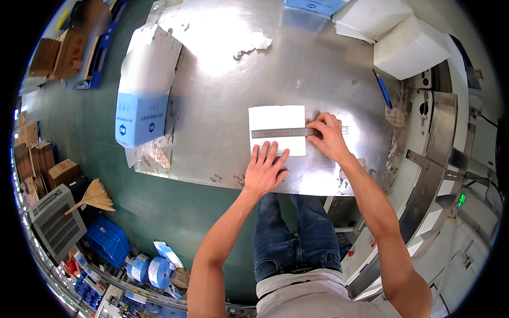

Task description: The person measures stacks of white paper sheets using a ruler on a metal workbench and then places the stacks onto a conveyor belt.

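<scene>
The right hand (327, 135) is covering the right part of the metal ruler (283, 132), so the ruler's far end is only peeking out past the fingers; whether the fingers are pinching it or just pressing down is not clear. The left hand (266, 168) is lying flat, fingers together and extended, pressing on the lower edge of the white sheet (275, 117) and hiding part of that edge. A blurred patch is masking the top of the blue and white box (142, 114) at the counter's left edge.

The sheet is sitting near the front edge of the steel counter (222, 95), right in front of the person. Bare metal is stretching behind and to the left of the sheet. To the right, a blue pen (383, 89) is lying near the counter's edge, and white stacks (408, 47) are occupying the far right corner.

The ruler is lying across the sheet's middle, long axis running left to right, nearly level, its right end overhanging the sheet.
</scene>
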### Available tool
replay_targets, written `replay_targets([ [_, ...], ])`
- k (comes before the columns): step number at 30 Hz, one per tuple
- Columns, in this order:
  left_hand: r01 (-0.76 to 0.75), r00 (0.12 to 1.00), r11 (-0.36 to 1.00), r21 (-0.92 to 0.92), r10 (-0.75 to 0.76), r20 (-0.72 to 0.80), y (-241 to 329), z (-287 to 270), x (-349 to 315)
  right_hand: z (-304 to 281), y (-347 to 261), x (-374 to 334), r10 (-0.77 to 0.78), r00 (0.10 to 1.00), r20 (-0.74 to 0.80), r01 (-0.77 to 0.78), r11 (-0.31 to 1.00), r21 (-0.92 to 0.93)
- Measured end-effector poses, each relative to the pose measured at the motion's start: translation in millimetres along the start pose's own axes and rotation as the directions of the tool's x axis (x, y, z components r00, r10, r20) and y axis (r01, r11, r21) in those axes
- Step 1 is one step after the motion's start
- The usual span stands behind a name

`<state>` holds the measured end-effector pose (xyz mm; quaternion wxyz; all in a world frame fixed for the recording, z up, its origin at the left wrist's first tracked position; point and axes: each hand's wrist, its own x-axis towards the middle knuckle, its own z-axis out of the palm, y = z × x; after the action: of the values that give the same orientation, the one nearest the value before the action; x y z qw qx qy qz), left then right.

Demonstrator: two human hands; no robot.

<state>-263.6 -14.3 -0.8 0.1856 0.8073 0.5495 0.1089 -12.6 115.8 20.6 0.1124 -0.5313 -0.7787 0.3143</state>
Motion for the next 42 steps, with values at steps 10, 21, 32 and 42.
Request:
replay_targets([
  [10,-0.007,1.0,1.0,-0.002,0.007,0.002,-0.6,1.8,0.5,3.6,-1.5,-3.0,-0.006,1.0,0.0,0.006,1.0,0.008],
  [21,0.004,1.0,1.0,-0.013,-0.004,0.012,-1.4,3.8,0.5,4.5,8.8,-5.8,-0.027,0.999,-0.03,0.028,0.999,0.028],
  [32,0.007,1.0,1.0,-0.006,-0.007,0.015,-0.9,3.2,0.2,4.5,6.6,-5.1,-0.018,0.999,-0.036,0.019,1.0,0.015],
  [42,0.002,1.0,1.0,0.014,-0.003,0.028,-0.8,5.0,0.5,5.8,9.2,-5.2,-0.025,0.998,-0.059,0.026,0.999,0.02],
])
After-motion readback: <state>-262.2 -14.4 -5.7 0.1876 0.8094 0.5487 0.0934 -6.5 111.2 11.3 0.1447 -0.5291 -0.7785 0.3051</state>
